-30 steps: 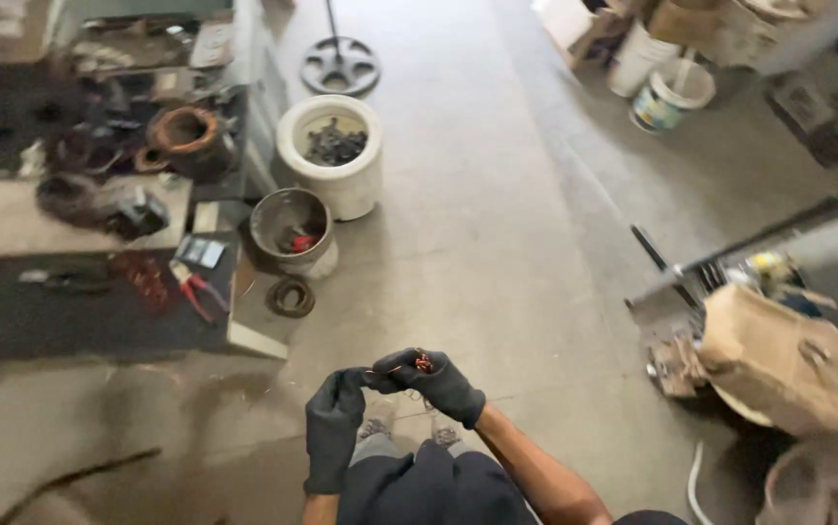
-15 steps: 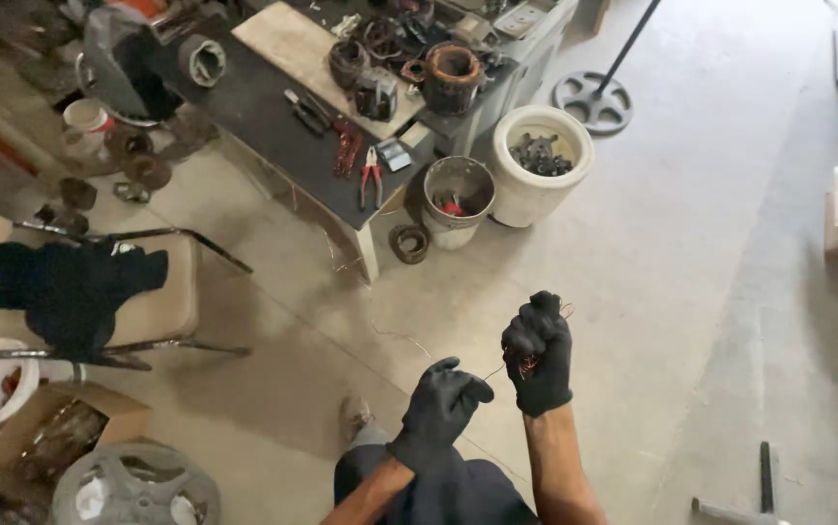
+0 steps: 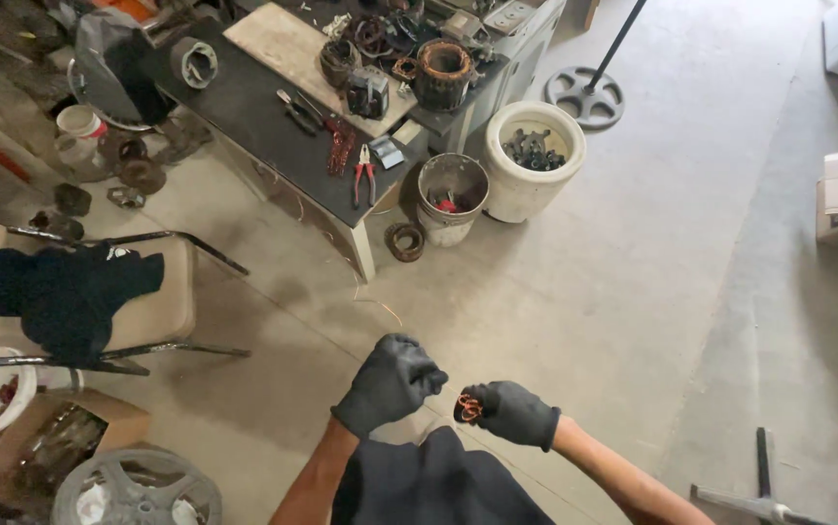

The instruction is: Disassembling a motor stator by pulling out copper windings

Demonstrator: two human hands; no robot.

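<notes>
Two black-gloved hands: the left hand (image 3: 390,382) has its grip fisted shut, the right hand (image 3: 511,413) clamps one copper wire coil (image 3: 466,408), two buckets (image 3: 534,160) beyond them by the desk (image 3: 273,136).

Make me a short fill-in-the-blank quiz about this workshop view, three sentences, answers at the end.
1. Both hands wear ____ gloves; the left hand is closed in a fist.
2. The right hand holds a small coil of ____ -coloured wire.
3. Red-handled pliers lie on the dark ____, near a white bucket holding dark metal parts.

Missing words: black; copper; workbench
</notes>
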